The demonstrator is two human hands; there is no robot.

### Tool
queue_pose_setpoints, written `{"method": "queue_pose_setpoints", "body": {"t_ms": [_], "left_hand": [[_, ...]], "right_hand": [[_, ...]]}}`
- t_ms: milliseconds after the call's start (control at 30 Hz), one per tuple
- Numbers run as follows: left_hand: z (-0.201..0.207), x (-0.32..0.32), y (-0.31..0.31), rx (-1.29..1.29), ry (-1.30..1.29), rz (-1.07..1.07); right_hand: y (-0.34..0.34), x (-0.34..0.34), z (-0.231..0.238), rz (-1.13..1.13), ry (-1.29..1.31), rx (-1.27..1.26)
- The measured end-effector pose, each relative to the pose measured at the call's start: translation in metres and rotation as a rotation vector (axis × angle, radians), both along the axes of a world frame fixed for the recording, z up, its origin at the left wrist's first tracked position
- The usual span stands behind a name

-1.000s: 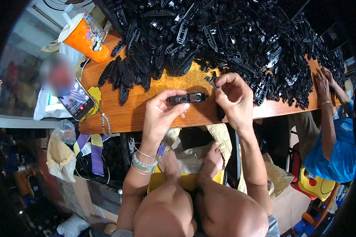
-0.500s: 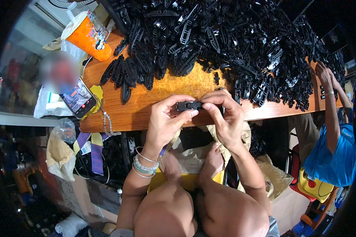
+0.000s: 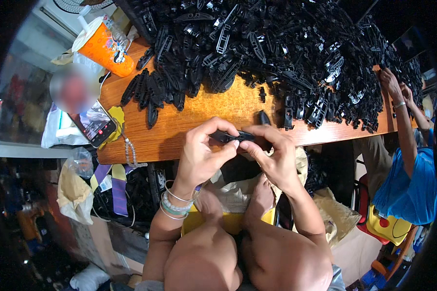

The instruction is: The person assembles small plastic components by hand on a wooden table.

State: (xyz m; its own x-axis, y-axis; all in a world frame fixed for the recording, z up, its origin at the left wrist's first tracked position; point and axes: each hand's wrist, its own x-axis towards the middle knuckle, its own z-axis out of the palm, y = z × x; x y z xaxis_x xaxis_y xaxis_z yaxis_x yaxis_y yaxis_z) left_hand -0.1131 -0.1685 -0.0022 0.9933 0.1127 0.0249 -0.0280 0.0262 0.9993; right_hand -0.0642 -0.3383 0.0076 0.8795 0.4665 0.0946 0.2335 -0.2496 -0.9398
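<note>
A small, narrow black plastic part (image 3: 232, 136) is held level above the near edge of the wooden table. My left hand (image 3: 201, 150) pinches one end of it between thumb and fingers. At its other end my right hand (image 3: 278, 157) grips with thumb and forefinger, the remaining fingers curled behind. Just beyond those curled fingers a dark, rounded black piece (image 3: 263, 118) sticks up; whether I hold it or it lies on the table, I cannot tell. A large heap of black plastic parts (image 3: 257, 48) covers the far side of the table.
On the left are an orange cup (image 3: 107, 48) with a straw and a phone (image 3: 94, 126) with its screen lit. Paper sacking (image 3: 332, 213) lies below the table on the right. A co-worker in a blue shirt (image 3: 408, 186) reaches into the heap at far right.
The black part has turned in my fingers, from showing its broad face to showing a narrow side. A dark rounded piece now shows beyond my right fingers. The co-worker's hands have shifted slightly left.
</note>
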Motion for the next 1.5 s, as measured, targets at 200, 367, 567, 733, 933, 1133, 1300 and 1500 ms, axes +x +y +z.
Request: {"method": "queue_pose_setpoints", "body": {"t_ms": [200, 367, 567, 733, 933, 1133, 1300, 1500], "left_hand": [[0.004, 0.006, -0.001, -0.112, 0.024, -0.094], [-0.003, 0.021, -0.001, -0.062, -0.013, -0.097], [-0.002, 0.024, 0.005, 0.128, -0.188, 0.161], [0.003, 0.027, -0.011, 0.502, -0.23, 0.091], [-0.009, 0.035, -0.034, 0.957, -0.433, -0.141], [-0.013, 0.029, -0.024, 0.832, -0.372, -0.114], [-0.015, 0.016, -0.006, 0.519, -0.204, 0.021], [-0.019, 0.009, 0.007, 0.2, -0.044, 0.044]], "right_hand": [[-0.008, 0.011, -0.007, 0.005, -0.158, 0.026], [-0.005, 0.031, -0.01, -0.01, -0.258, 0.082], [-0.026, 0.033, 0.007, -0.137, -0.232, 0.151], [-0.068, 0.014, 0.013, 0.265, -0.025, -0.062], [-0.056, 0.009, 0.006, 0.358, 0.049, -0.058], [-0.03, 0.053, 0.004, -0.231, -0.613, -0.352], [0.012, 0.075, -0.016, -0.278, -0.895, -0.844], [0.03, 0.082, -0.024, -0.337, -0.912, -0.837]]}}
